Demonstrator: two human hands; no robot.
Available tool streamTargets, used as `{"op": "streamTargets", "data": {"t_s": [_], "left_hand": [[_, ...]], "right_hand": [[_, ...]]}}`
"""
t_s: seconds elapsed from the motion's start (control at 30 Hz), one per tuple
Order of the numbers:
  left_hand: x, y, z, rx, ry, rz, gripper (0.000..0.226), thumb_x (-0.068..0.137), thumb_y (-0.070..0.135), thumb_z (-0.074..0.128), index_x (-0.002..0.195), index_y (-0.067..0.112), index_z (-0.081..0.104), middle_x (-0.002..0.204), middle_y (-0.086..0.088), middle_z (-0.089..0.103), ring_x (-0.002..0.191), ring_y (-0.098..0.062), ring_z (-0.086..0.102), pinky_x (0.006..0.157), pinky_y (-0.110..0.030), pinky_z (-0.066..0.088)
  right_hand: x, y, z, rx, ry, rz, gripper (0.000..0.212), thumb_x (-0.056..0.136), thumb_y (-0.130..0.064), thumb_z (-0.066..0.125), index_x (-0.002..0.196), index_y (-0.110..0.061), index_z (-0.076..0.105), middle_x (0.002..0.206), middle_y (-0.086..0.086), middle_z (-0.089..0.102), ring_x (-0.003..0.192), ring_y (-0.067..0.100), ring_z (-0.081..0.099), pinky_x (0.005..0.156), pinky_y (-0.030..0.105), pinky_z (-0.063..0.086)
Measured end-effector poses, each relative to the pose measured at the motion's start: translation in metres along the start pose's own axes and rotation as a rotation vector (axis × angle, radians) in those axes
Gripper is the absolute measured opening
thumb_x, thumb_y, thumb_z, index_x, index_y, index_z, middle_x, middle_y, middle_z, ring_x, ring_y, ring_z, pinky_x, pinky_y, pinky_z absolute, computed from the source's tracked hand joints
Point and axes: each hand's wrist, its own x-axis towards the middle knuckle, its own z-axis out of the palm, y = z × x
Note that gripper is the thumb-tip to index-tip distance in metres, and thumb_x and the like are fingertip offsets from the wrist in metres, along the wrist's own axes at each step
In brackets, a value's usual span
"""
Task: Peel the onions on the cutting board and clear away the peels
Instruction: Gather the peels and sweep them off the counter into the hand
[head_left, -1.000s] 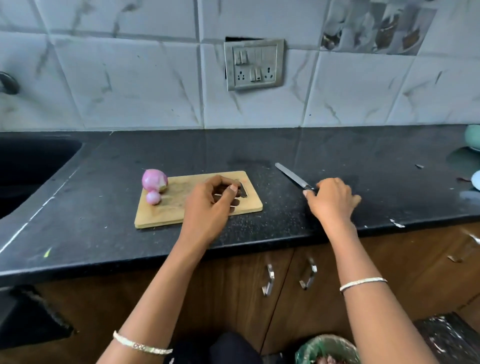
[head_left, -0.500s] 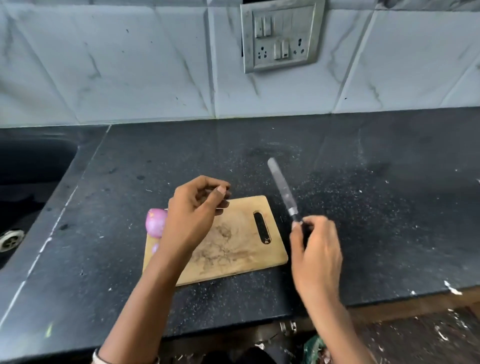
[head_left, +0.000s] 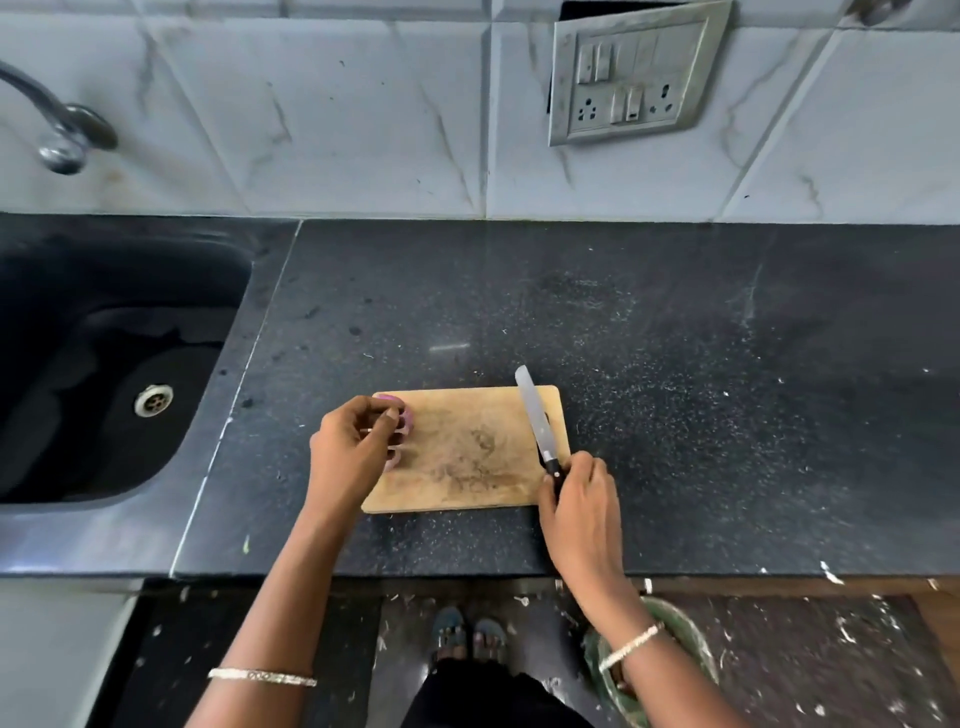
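head cam: the onions (head_left: 402, 415) sit at the end of the board (head_left: 467, 452) just past the left hand (head_left: 353, 447), mostly hidden by it. that hand is curled over them, can't tell if it's actually gripping. the right hand (head_left: 582, 499) is wrapped round the knife (head_left: 535, 410) handle, blade running away from it, tip leaning a bit toward the left hand. i'd guess the onions are small, firm and rolly with slick papery skin, so pinch the sides and leave the ends free. which way they point, can't tell.

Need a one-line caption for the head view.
Left hand at the onions on a wooden cutting board; right hand grips a knife, blade over the board's right end.
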Motion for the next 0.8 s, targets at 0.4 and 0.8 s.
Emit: {"op": "streamTargets", "data": {"t_s": [0.4, 0.8], "left_hand": [[-0.011, -0.045, -0.006, 0.259, 0.167, -0.127, 0.047, 0.077, 0.043, 0.085, 0.11, 0.016, 0.066, 0.098, 0.001, 0.071, 0.088, -0.018, 0.068, 0.082, -0.039, 0.056], [-0.001, -0.052, 0.005, 0.355, 0.173, -0.063, 0.02, 0.08, 0.029, 0.081, 0.095, 0.021, 0.072, 0.087, 0.008, 0.071, 0.078, -0.013, 0.067, 0.075, -0.034, 0.053]], "right_hand": [[0.064, -0.088, -0.014, 0.202, -0.321, -0.449, 0.034, 0.092, -0.029, 0.066, 0.122, -0.016, 0.058, 0.123, 0.002, 0.058, 0.114, 0.022, 0.056, 0.096, 0.036, 0.048], [0.088, -0.146, 0.044, 0.39, -0.529, -0.453, 0.052, 0.073, -0.023, 0.083, 0.121, -0.028, 0.062, 0.116, 0.001, 0.061, 0.108, 0.022, 0.06, 0.091, 0.033, 0.048]]}}
